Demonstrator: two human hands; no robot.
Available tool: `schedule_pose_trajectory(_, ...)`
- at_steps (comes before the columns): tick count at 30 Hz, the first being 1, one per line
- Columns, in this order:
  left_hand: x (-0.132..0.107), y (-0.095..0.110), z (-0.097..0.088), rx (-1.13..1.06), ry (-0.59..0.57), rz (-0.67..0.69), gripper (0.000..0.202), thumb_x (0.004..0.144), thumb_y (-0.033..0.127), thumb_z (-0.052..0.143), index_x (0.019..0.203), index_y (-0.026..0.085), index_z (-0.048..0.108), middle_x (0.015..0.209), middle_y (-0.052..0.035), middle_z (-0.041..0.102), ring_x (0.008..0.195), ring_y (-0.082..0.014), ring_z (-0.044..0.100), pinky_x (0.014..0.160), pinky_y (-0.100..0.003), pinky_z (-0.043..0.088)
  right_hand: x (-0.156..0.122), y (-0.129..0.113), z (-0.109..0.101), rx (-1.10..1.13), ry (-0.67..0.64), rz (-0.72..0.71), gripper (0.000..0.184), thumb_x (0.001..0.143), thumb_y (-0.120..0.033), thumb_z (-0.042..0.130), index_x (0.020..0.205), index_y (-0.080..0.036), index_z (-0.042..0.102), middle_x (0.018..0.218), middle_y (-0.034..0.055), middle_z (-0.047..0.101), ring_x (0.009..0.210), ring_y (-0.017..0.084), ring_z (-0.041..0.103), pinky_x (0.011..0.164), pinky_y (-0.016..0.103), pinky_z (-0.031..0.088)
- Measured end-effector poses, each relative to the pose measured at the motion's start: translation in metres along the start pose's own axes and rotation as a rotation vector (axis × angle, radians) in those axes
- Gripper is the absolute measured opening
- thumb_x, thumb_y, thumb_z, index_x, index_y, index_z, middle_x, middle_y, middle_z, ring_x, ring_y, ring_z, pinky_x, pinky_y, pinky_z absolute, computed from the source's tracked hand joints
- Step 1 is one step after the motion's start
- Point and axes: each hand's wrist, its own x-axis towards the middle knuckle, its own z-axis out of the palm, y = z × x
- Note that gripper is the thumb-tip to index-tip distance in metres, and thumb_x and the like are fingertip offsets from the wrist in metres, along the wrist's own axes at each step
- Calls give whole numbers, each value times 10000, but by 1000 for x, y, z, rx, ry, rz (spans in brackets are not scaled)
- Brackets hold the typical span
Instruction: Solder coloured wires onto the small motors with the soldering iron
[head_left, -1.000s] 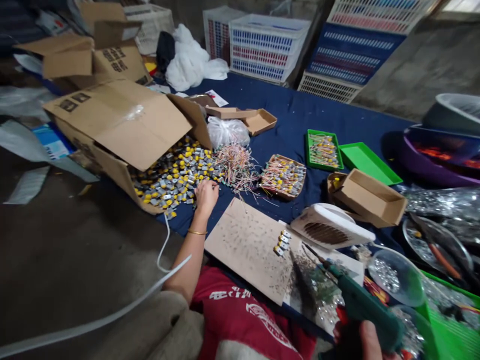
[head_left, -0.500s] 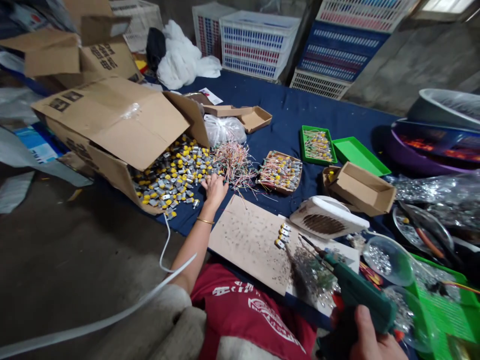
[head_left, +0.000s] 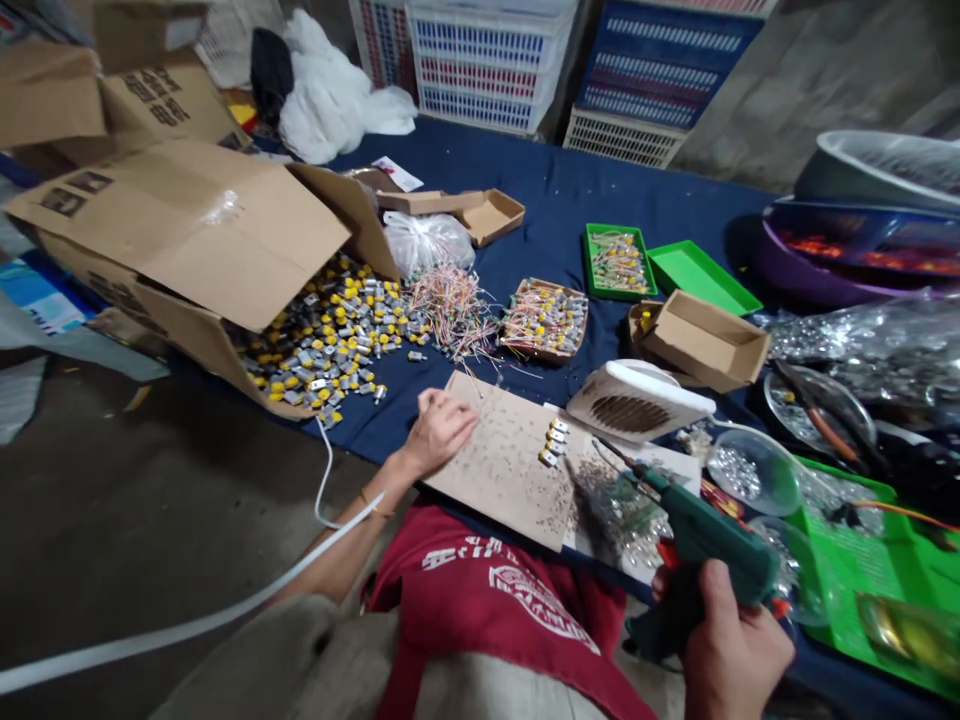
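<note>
My left hand (head_left: 441, 432) is over the left end of a brown board (head_left: 504, 470), its fingers curled together; whatever they hold, if anything, is hidden. In my right hand (head_left: 739, 650) is a green soldering gun (head_left: 712, 545) with a red trigger, its thin tip pointing left over the board's right side. A short row of small motors (head_left: 553, 443) with yellow ends lies on the board, left of that tip. Beyond my left hand, a heap of similar motors (head_left: 352, 340) spills from a cardboard box (head_left: 187, 220), beside a tangle of thin wires (head_left: 450, 305).
A white vented device (head_left: 637, 400) stands at the board's far edge. Behind are a carton of wired motors (head_left: 546, 318), a green tray (head_left: 619, 262) and a small cardboard box (head_left: 709, 340). Clear tubs (head_left: 754, 470) of metal bits and basins (head_left: 877, 240) stand right. A white cable (head_left: 225, 625) crosses the lower left.
My left hand has moved from the edge of the motor heap toward me, onto the board's left end. The soldering gun stays in my right hand. The view has shifted slightly.
</note>
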Motion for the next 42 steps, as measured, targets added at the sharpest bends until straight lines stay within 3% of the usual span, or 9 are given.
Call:
schedule_pose_trajectory(2,-24,12,5,94,-164,125,189,970,238,584,993,240,771,1005,-66,765,1002,-229,634,1043,-470,318,-3,-5,3,79,7,-42,605,607,-656,868,790,-114,672,555,45,660,367,173,556,354,307,507)
schedule_pose_trajectory(5,-39,17,6,141,-262,105,203,980,242,582,1103,232,744,1150,-89,749,1085,-252,620,1048,-473,306,-6,-9,5,116,2,-58,613,581,-667,877,758,-131,639,538,33,647,337,171,543,342,310,502)
schedule_pose_trajectory(14,-8,56,35,93,-351,-274,68,943,239,649,954,203,705,1047,-63,707,1083,-252,574,994,-417,347,-4,21,-5,5,-40,-103,561,737,-664,779,829,-119,682,617,66,690,501,230,663,477,352,575)
schedule_pose_trajectory(18,1,66,48,125,-391,-270,82,953,255,645,962,204,709,1049,-72,671,1079,-264,560,991,-437,341,-2,27,-8,-26,-53,-123,550,767,-661,753,818,-117,688,621,76,690,556,252,691,494,356,579)
schedule_pose_trajectory(23,7,67,54,163,-439,-256,100,955,262,645,993,192,705,1055,-85,652,1116,-284,548,999,-447,342,-2,19,-2,25,-112,1,569,690,-693,792,713,-142,655,514,59,631,418,221,614,389,321,513)
schedule_pose_trajectory(28,-9,65,54,159,-505,-194,137,980,216,564,898,175,666,1004,-92,655,1078,-282,567,1013,-470,368,-3,15,-1,25,-81,19,604,619,-723,816,671,-141,658,499,60,627,388,204,587,391,322,516)
schedule_pose_trajectory(32,-24,56,42,-28,-482,-101,167,995,190,465,913,183,610,986,-92,659,975,-236,595,941,-407,454,0,20,-6,-16,-91,6,602,648,-724,796,652,-137,661,504,63,627,424,221,614,434,342,539)
schedule_pose_trajectory(35,-22,51,31,-246,-494,-173,173,994,219,439,907,196,587,923,-69,671,872,-197,621,846,-344,498,4,27,-8,-74,-95,-35,595,686,-714,777,682,-126,686,524,62,638,456,222,628,456,339,542)
schedule_pose_trajectory(42,1,64,43,-708,-822,-387,148,916,266,523,936,170,635,782,-24,697,729,-151,664,705,-272,517,-2,34,-31,-144,-47,-122,544,710,-670,782,730,-128,734,555,57,663,488,210,627,469,320,534)
